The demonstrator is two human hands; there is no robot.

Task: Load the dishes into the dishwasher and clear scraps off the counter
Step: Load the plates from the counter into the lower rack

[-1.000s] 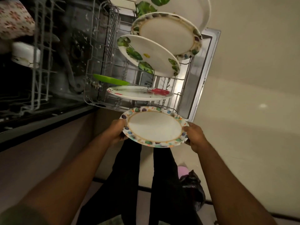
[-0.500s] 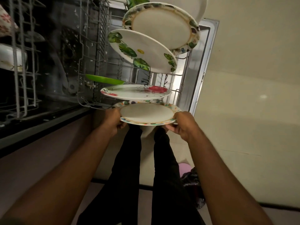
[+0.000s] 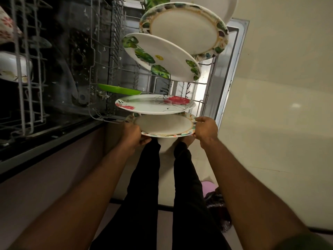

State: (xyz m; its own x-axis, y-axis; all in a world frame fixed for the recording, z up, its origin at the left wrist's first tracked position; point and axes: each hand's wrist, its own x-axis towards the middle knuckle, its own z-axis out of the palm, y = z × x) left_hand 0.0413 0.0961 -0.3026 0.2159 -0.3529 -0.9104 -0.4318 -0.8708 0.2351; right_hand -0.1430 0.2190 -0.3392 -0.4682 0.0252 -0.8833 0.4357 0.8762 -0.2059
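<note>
Both hands hold a plate with a multicoloured patterned rim at the near end of the pulled-out lower rack. My left hand grips its left edge and my right hand grips its right edge. Just beyond it stands a white plate with red flowers in the rack. Further along stand a green plate, a white plate with green leaves and another patterned-rim plate.
The upper rack at the left holds a white bowl and a floral dish. The open dishwasher door lies under the lower rack. A dark bag lies on the pale floor by my legs.
Both hands carried the patterned-rim plate forward and tipped it flatter, bringing it up against the red-flower plate at the rack's near end.
</note>
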